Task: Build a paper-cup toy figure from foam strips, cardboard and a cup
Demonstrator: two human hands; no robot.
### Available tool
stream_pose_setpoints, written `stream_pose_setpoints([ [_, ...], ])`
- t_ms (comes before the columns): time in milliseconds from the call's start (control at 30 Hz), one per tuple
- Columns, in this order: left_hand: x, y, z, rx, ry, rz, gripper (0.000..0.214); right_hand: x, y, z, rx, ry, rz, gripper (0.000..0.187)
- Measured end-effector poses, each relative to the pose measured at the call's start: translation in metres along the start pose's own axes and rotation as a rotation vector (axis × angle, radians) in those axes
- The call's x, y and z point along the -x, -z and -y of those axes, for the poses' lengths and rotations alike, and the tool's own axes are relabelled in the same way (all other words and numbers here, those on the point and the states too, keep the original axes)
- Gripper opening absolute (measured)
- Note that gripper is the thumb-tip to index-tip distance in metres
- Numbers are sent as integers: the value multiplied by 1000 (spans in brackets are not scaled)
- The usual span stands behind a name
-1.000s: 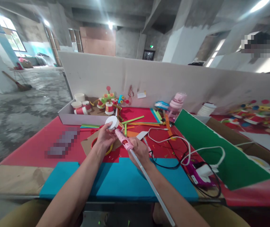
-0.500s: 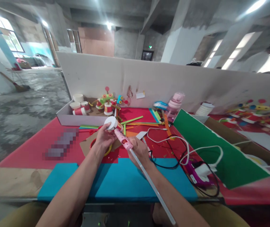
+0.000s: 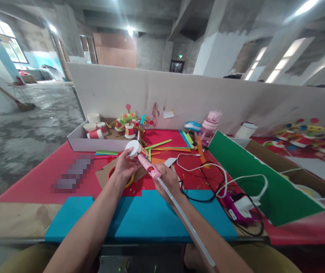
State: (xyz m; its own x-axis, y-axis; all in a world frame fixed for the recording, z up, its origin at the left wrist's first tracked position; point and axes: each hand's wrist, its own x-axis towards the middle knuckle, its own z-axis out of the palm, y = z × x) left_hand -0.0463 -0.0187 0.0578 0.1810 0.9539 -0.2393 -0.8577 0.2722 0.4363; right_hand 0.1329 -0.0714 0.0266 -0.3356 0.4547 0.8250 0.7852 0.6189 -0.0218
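Note:
My left hand (image 3: 127, 167) is closed around a paper cup (image 3: 133, 148), its white round end turned up toward me. In my right hand (image 3: 168, 180) is a pink hot glue gun (image 3: 149, 165), gripped by its handle. A long clear glue stick (image 3: 189, 227) runs out of the gun's back over my right forearm. The gun's nozzle end is at the cup's side; whether it touches cannot be made out. Below my left hand lie a piece of brown cardboard (image 3: 103, 175) and a yellow and red ring-shaped thing (image 3: 130, 181), partly covered by the hand.
A shallow box (image 3: 94, 145) of paper cups and robot-like paper figures stands at the back left. Paper strips (image 3: 159, 144) lie behind my hands. A white cable (image 3: 222, 170) leads to a purple power strip (image 3: 238, 212). A green panel (image 3: 253, 174) rises at right, beside a pink bottle (image 3: 210, 125).
The glue gun's back end and glue stick have shifted slightly right and down. My left hand and the cup stay nearly in place.

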Motion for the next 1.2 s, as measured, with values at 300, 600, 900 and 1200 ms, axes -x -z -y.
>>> stream_pose_setpoints([
  [300,2,-1,0,-12,15,-2,5,-2,0,0,-20,10,12,14],
  [600,-3,2,1,0,-17,-30,9,-1,0,-2,-57,14,-20,15],
  [900,-4,3,1,-40,-78,-32,24,-14,1,3,-369,-311,-53,22],
  [1200,-9,9,3,27,-238,-9,35,-25,-26,-2,-463,-536,-165,31],
])
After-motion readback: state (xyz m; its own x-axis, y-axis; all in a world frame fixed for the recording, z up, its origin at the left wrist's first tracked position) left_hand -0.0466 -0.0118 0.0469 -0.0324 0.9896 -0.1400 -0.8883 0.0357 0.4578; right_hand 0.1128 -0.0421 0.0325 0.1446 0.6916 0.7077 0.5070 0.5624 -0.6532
